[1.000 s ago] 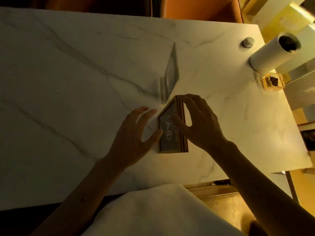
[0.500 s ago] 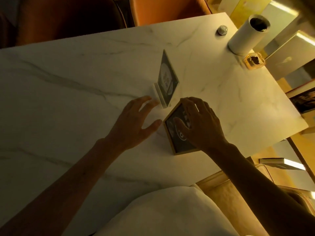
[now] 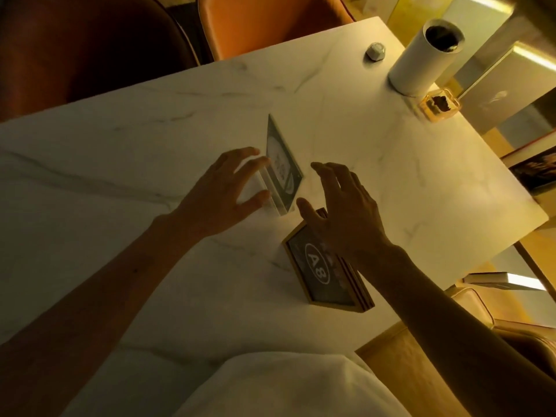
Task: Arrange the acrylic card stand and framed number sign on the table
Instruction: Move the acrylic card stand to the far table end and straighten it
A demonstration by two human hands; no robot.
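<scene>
Legible marking: "A8" on the framed number sign [image 3: 325, 266].
White characters inside a white oval, just below the right hand [image 3: 346, 212]; print on the acrylic card stand [image 3: 282, 170], between both hands, is unreadable.

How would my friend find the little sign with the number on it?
Start at the white marble table and look near its front edge, just under the person's right hand. The framed sign stands there in a gold-brown frame. Unlike the clear card stand beside it, it shows "A8" in a white circle.

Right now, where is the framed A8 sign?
In the head view, the framed A8 sign stands near the table's near edge, under the right wrist, just before the acrylic card stand.
</scene>
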